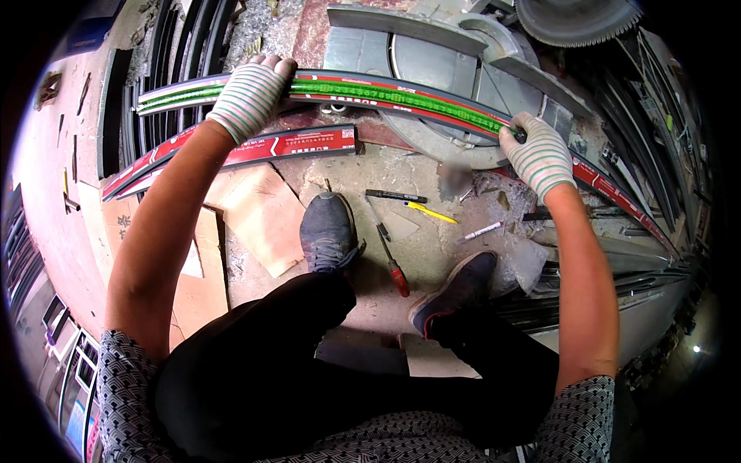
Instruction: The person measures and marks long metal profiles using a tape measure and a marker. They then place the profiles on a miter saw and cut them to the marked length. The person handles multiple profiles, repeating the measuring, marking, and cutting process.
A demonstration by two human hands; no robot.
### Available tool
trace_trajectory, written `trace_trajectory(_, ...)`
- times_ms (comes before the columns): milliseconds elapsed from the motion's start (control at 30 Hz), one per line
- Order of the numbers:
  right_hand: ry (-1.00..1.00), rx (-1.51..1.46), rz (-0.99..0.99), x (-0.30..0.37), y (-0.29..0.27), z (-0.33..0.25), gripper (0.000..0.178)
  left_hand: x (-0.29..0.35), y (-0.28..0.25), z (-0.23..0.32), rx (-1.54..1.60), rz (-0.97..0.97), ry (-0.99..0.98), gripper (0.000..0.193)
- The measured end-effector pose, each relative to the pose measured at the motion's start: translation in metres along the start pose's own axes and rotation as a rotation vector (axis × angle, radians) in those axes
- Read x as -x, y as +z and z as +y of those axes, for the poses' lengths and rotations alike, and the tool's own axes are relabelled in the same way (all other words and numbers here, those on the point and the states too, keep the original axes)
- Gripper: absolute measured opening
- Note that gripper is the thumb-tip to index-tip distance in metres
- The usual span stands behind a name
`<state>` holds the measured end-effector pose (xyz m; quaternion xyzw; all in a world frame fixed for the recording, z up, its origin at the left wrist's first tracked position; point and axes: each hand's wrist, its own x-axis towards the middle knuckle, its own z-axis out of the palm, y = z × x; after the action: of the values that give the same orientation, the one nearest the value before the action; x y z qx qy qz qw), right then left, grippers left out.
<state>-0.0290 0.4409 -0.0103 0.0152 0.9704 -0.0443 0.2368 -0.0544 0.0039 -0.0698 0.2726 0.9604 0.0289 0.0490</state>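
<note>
**Two gloved hands on a long profile over a dusty workshop floor**

The floor (pixel 432 255) is bare concrete, grey and gritty, strewn with chips and dust. Flat cardboard pieces (pixel 258 212) lie on it to the left. Dark metal bars are stacked along the left and right edges, and a toothed saw blade (pixel 575 19) shows at the top right above a grey metal saw table (pixel 432 65).

Counted: one long profile with red film and a green strip (pixel 401 96) running across the saw table; one shorter red-filmed profile (pixel 255 148) just below it on the left; one red-handled screwdriver (pixel 392 266); one black marker (pixel 395 196); one yellow pen (pixel 431 212); one white marker (pixel 480 231); two dark shoes (pixel 328 228).

The left hand (pixel 251 96), in a striped glove, is curled over the long profile near its left end, fingers wrapped across the top. The right hand (pixel 538 154), gloved alike, is closed around the same profile further right, where it leaves the saw table. The profile lies between the two, touching both.
</note>
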Motion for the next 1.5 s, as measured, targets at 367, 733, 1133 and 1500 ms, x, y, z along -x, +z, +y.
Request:
trace_trajectory(367,-0.021,-0.001,-0.041,-0.004,-0.002,-0.054,0.043,0.028,-0.004,-0.044,-0.064,0.014,0.002,0.045)
trace_trajectory(733,0.000,0.007,-0.112,-0.009,-0.007,-0.056,0.043,0.029,-0.007,-0.041,-0.067,-0.062,-0.043,0.047)
trace_trajectory(1133,0.052,-0.029,-0.185,-0.010,-0.012,-0.057,0.044,0.007,-0.048,0.036,-0.107,-0.050,0.007,0.078)
trace_trajectory(1500,0.015,0.002,-0.155,-0.011,-0.012,-0.056,0.043,-0.010,-0.007,0.204,0.145,0.127,-0.103,0.080)
